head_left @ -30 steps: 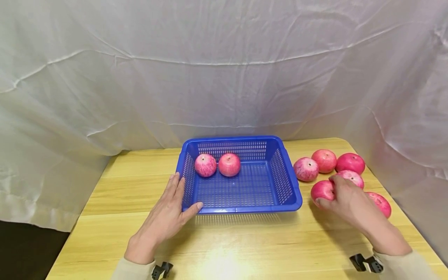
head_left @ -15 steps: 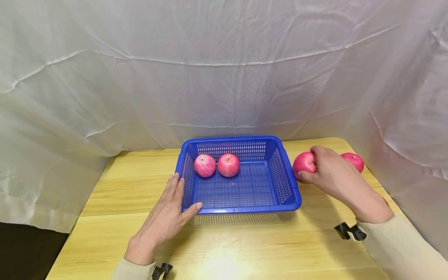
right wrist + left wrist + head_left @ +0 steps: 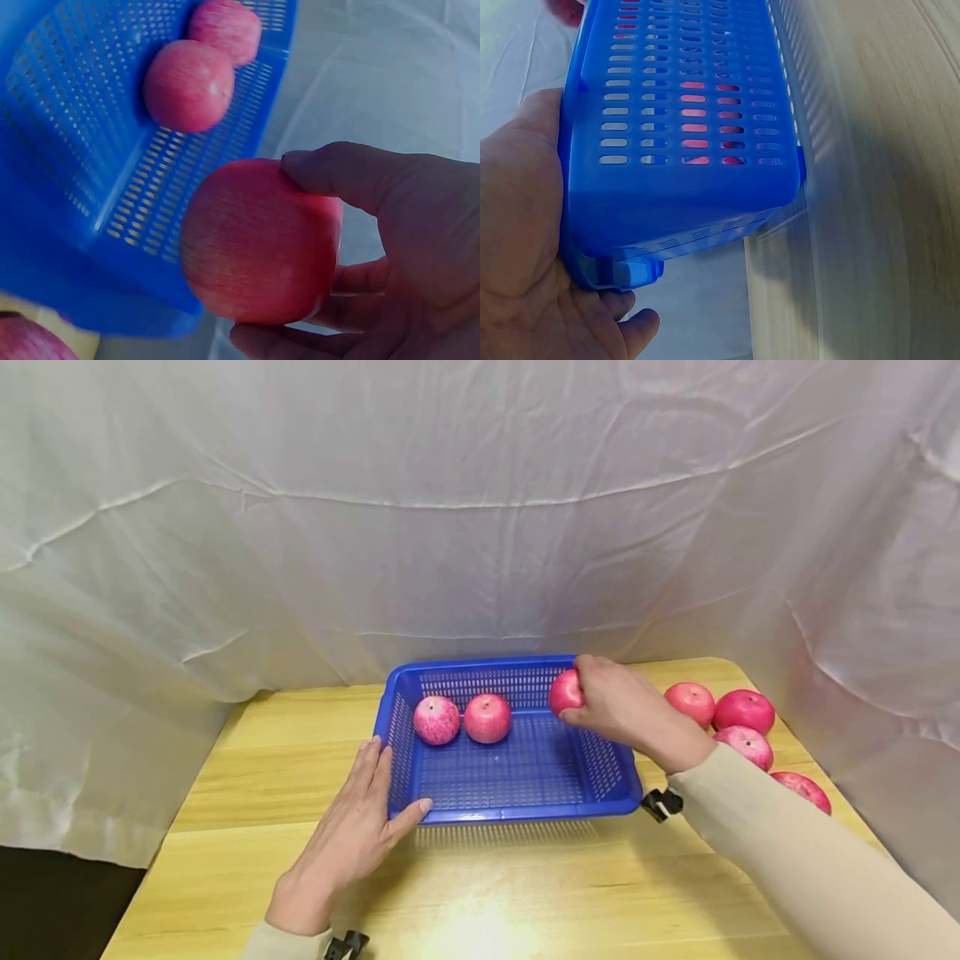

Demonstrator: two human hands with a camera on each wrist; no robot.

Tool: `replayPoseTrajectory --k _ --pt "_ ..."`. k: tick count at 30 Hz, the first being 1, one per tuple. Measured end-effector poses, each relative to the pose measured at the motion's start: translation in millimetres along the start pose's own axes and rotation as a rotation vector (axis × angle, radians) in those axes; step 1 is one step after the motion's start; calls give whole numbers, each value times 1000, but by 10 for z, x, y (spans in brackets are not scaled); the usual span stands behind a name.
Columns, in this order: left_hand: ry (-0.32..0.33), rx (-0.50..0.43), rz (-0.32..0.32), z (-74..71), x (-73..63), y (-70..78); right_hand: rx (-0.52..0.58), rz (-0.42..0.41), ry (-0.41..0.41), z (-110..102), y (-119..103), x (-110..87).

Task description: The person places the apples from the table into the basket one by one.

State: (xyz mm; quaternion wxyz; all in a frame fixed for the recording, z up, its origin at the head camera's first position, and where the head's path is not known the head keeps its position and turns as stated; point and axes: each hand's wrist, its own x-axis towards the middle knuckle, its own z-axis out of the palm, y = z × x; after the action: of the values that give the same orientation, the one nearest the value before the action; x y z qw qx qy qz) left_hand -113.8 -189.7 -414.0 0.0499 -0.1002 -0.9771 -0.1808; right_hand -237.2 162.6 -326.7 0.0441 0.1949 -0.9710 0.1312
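My right hand (image 3: 626,706) holds a red apple (image 3: 566,693) over the right back part of a blue plastic basket (image 3: 517,813). In the right wrist view, thumb and fingers curl around that apple (image 3: 259,244). Inside the basket, on its left side, sit two more apples: a streaked pink one (image 3: 437,720) and a redder one (image 3: 487,718). My left hand (image 3: 352,827) rests on the basket's front left corner, fingers along the left rim and thumb on the front rim. The left wrist view shows the palm against the slotted basket wall (image 3: 682,180).
Several apples lie on the wooden table (image 3: 480,877) right of the basket, among them a dark red apple (image 3: 743,711) and a pale streaked apple (image 3: 744,745). My right forearm passes in front of part of this group. A grey cloth (image 3: 480,568) hangs behind the table.
My right hand has lifted an apple from the group on the right and carried it left, over the basket. My left hand has stayed at the basket's corner.
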Motion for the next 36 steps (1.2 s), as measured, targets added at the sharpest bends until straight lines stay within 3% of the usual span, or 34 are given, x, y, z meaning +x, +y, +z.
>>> replayPoseTrajectory --k 19,29,36 --pt "10 2 -8 19 -2 8 -74 -26 -133 355 -117 447" --pt "18 9 -10 32 -4 19 -108 14 -267 543 -94 546" --pt "17 9 -18 40 -1 26 -128 -7 -318 612 -88 602"
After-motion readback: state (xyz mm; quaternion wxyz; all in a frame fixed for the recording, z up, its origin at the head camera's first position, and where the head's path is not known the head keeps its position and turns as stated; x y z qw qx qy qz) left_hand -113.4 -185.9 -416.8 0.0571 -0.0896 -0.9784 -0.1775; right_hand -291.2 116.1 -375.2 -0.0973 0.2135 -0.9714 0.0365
